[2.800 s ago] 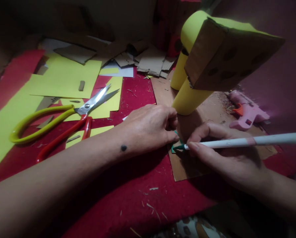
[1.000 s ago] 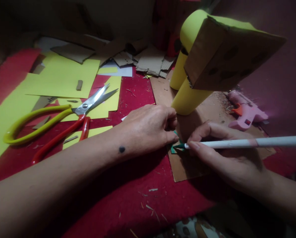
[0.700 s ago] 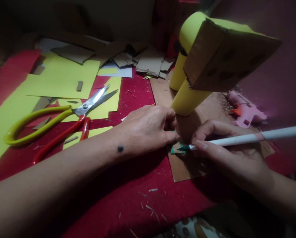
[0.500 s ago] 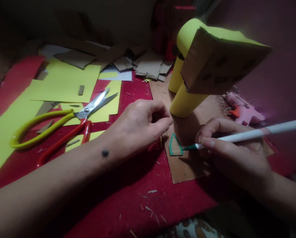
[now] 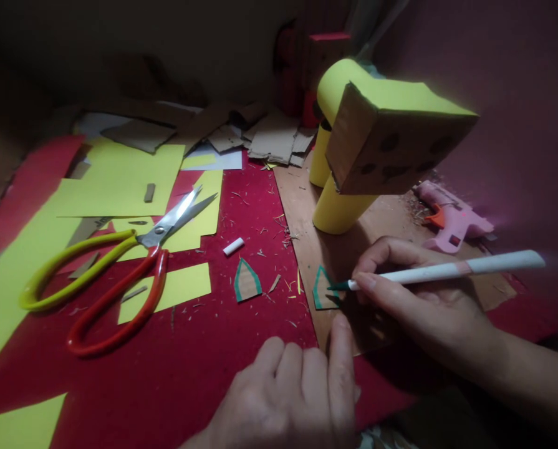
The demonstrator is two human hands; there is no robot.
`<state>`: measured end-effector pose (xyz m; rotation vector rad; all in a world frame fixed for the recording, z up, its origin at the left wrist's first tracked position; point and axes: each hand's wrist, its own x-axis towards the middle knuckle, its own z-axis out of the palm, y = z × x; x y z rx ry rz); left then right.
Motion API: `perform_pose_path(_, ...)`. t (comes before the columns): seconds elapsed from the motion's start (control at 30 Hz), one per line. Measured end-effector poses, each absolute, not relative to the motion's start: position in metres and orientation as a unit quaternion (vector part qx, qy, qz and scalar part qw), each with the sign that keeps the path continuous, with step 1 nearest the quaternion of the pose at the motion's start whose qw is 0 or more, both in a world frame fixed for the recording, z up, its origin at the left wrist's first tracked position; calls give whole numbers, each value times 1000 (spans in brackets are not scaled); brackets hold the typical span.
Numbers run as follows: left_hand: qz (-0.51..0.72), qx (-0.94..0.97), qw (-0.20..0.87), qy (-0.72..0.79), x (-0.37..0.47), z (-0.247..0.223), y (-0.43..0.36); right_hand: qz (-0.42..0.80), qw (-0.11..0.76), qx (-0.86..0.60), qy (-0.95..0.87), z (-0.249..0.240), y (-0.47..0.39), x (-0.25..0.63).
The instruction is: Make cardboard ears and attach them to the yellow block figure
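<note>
My right hand [image 5: 414,293] pinches a white marker [image 5: 456,269] with a dark green tip. That tip rests on or just over a small pointed cardboard piece [image 5: 324,298] edged in green, lying on a brown cardboard sheet [image 5: 302,234]. At the bottom, my left hand [image 5: 292,386] holds nothing visible; its index finger stretches toward the piece's lower edge while the other fingers bend. A matching green-edged cardboard piece [image 5: 247,284] lies on the red surface [image 5: 241,349], near a small white cap [image 5: 233,246].
Behind the marker stands a yellow paper figure [image 5: 343,209] with a boxy cardboard head [image 5: 395,153]. A pink glue gun [image 5: 461,218] lies to the right. Open-bladed scissors [image 5: 159,231] lie at left among yellow paper sheets [image 5: 115,168]; cardboard scraps [image 5: 276,137] are piled behind.
My left hand has moved down from beside the figure to below the pointed piece, uncovering the second piece and the white cap. The marker tip has shifted slightly left across the piece.
</note>
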<state>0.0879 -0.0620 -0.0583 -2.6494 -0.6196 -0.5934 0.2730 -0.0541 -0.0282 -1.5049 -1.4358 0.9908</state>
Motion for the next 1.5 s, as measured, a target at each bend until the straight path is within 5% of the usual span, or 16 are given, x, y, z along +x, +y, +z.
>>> perform_pose_path(0.83,-217,-929,144,-263,95,-59,-57,342,291,-591,-670,-23,-53,271)
perform_pose_path(1.5,-219,-929,131,-268,96,-58,-56,330,305,-587,-673,-22,-51,270)
